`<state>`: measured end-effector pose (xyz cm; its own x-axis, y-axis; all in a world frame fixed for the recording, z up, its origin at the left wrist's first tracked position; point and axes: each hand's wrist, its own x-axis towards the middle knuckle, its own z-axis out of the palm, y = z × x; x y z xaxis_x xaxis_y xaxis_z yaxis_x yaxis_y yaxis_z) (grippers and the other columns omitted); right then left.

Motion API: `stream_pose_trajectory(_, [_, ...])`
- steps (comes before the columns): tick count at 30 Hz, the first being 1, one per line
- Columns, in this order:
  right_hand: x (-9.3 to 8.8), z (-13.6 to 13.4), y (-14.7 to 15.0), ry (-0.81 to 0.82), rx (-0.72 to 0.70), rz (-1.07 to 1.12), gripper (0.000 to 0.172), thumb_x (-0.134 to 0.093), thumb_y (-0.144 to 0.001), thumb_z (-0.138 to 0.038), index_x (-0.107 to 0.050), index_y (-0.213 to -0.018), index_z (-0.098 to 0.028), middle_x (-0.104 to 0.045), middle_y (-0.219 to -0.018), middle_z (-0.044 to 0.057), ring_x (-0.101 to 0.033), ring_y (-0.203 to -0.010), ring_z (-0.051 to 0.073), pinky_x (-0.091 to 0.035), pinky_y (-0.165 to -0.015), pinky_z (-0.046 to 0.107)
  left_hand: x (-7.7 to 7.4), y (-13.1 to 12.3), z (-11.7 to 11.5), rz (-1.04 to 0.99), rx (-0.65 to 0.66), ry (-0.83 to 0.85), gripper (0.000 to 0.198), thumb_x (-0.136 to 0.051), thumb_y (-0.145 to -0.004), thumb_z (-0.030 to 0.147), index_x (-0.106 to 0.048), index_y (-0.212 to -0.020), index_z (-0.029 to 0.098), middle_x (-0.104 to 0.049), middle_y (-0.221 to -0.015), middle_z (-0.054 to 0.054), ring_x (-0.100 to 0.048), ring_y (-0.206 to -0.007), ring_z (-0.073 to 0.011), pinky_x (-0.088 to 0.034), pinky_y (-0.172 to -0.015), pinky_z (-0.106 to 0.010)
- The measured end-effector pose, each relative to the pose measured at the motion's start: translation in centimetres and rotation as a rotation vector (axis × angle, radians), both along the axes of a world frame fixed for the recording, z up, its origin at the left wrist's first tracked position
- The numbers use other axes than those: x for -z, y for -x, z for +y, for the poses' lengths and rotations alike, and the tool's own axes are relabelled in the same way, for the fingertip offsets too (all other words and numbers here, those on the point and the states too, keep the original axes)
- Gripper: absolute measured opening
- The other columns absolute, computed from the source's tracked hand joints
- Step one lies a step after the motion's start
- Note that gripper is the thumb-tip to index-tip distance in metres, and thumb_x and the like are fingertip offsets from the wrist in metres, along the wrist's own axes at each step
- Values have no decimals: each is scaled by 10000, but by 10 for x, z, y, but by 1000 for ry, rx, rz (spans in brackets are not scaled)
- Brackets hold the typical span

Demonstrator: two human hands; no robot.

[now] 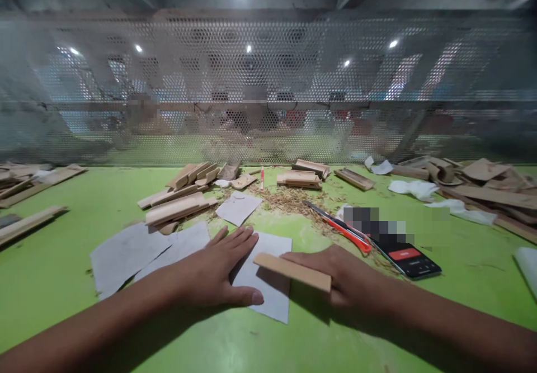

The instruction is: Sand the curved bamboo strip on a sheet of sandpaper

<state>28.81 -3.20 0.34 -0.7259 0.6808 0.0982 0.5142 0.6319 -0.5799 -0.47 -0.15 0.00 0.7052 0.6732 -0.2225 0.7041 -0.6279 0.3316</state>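
At the near middle of the green surface (62,283): left hand (218,269) lies flat, fingers spread, palm down on a grey sheet (272,247), pinning it. Right hand (342,275) is closed on the right end of a wooden strip (291,271). The fingers wrap the far edge and the thumb is hidden. The strip's free end sits over the sheet, just right of the left thumb. Can't tell if it's pressed flat or slightly lifted.

Step in hand, by my read: strip face being worked against the sheet. A stroke from here calls for a firm left palm so the sheet doesn't creep, and the strip held level.

Around it: more grey sheets (126,255) to the left, stacked strips (176,208) and shavings (289,199) behind, a red cutter (344,229) and a phone (409,258) to the right, none touched.
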Motion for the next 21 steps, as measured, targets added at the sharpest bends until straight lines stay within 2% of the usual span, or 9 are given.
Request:
stream_pose_trajectory(3, [-2, 6, -10, -6, 55, -13, 407, -557, -977, -292, -671, -1366, -249, -818, -969, 62, -728, -768, 194, -513, -686, 249, -1, 4, 1, -28, -18, 23, 1119, -582, -865, 845, -123, -1682, 233, -73, -1713, -127, -42, -1572, -385, -99, -1265, -587])
stream_pose_trajectory(6, [-2, 11, -18, -27, 64, -51, 522, -567, -945, -245, -597, -1466, -238, -820, -1016, 80, -739, -783, 203, -516, -691, 260, -6, 4, -1, -48, -49, 109, 1132, -642, -885, 760, -32, -1686, 243, 46, -1720, -104, 13, -1564, -414, -177, -1253, -586])
stream_pose_trajectory(9, [-1, 8, -17, -11, 54, -94, 598, -552, -934, -199, -522, -1530, -234, -819, -1000, 72, -725, -718, 184, -497, -637, 247, -11, -3, -5, -82, -21, 179, 1137, -647, -901, 721, 34, -1683, 253, -9, -1733, -95, -95, -1565, -419, -266, -1243, -541])
stream_pose_trajectory(12, [-1, 0, -13, -34, 26, -106, 550, -508, -970, -207, -526, -1519, -223, -802, -883, 49, -695, -656, 167, -468, -599, 239, -9, -14, -9, -103, -53, 122, 1201, -635, -837, 826, -46, -1688, 216, -133, -1731, -113, -88, -1563, -448, -216, -1247, -601])
stream_pose_trajectory(14, [-1, -4, -12, -26, -35, -95, 517, -522, -980, -240, -545, -1497, -232, -788, -844, 33, -679, -631, 156, -453, -584, 232, -6, -20, -10, -90, -52, 64, 1141, -611, -852, 829, -148, -1683, 199, -166, -1727, -116, -112, -1567, -437, -163, -1264, -592])
stream_pose_trajectory(17, [0, -4, -15, -2, -87, -103, 540, -582, -957, -261, -545, -1495, -262, -803, -922, 38, -703, -676, 160, -461, -610, 231, -7, -24, -9, -48, -10, 20, 1031, -628, -873, 785, -275, -1659, 220, -222, -1717, -119, -202, -1552, -424, -215, -1258, -555])
stream_pose_trajectory(19, [1, -3, -18, -39, -48, -103, 535, -552, -973, -250, -533, -1507, -274, -809, -1016, 58, -732, -760, 176, -474, -660, 242, -9, -26, -7, -49, 29, -1, 970, -658, -875, 743, -333, -1641, 244, -303, -1685, -127, -279, -1519, -426, -272, -1233, -549])
stream_pose_trajectory(21, [2, -2, -20, -50, -24, -107, 519, -521, -992, -252, -523, -1511, -283, -805, -990, 50, -727, -752, 171, -465, -651, 237, -11, -28, -5, -57, 62, -26, 948, -700, -865, 692, -346, -1634, 267, -391, -1626, -139, -341, -1471, -437, -286, -1208, -584])
